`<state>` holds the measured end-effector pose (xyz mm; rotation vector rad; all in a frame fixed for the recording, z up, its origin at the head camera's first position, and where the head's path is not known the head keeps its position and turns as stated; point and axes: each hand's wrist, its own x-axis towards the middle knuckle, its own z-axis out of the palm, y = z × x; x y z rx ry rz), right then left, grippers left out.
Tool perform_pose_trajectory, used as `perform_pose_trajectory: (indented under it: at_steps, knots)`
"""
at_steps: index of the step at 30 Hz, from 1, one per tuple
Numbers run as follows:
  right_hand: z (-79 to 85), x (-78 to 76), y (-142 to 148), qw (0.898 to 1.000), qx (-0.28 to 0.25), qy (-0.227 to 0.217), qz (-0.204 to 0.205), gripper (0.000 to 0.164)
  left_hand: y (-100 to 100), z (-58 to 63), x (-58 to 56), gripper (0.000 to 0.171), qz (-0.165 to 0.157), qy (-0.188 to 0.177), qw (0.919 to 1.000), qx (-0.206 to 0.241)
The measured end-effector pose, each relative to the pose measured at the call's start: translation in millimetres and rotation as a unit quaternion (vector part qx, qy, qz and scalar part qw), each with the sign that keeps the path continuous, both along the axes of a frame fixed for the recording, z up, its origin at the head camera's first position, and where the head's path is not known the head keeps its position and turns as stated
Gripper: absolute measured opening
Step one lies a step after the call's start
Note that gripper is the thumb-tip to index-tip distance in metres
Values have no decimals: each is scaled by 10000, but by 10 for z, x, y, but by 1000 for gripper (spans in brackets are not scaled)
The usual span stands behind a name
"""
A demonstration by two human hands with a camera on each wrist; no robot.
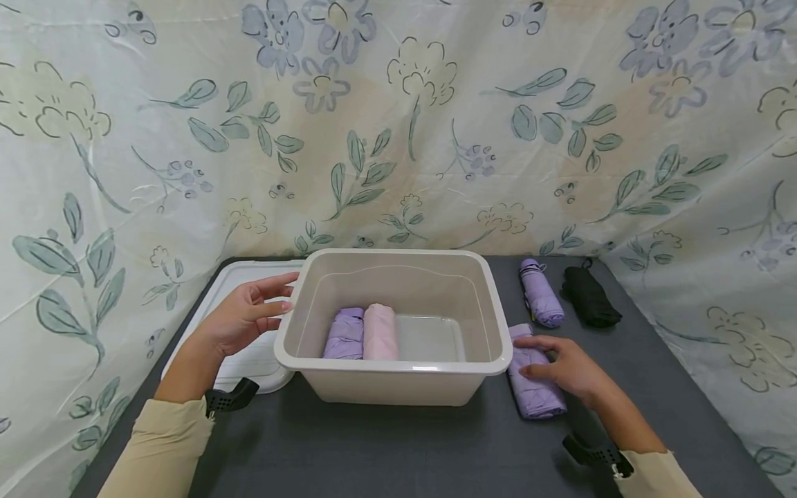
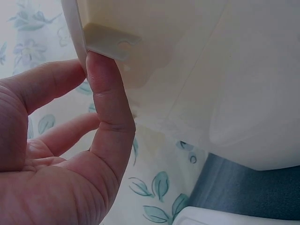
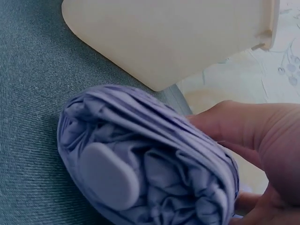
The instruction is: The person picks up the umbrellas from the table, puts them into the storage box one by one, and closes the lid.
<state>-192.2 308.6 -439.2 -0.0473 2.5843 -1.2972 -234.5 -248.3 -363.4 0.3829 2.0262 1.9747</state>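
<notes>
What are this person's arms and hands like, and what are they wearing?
The left hand and right hand are bare, without gloves. Beige sleeves end short of the hands, and a black band sits near each cuff.

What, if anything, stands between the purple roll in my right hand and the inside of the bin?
Only the right wall of the bin, beside the purple roll in your right hand. Nothing visible covers the bin's open top; its lid lies off to the left, and bare floor shows inside.
</notes>
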Motion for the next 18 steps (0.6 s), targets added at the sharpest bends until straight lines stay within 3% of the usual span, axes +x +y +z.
perform_pose_trajectory:
  at_steps: [5, 9, 18]
  knots:
    - [-68, -11, 59, 9990, -362, -84, -229, 58, 2, 0, -8, 61, -23, 15, 10000, 14]
    - [-124, -17, 113, 9941, -835, -486, -491, 58, 2, 1, -13, 61, -57, -1, 10000, 74]
    - [-135, -14, 161, 9630, -2224, -1324, -753, 45, -2, 17, 3, 62, 22, -70, 10000, 43]
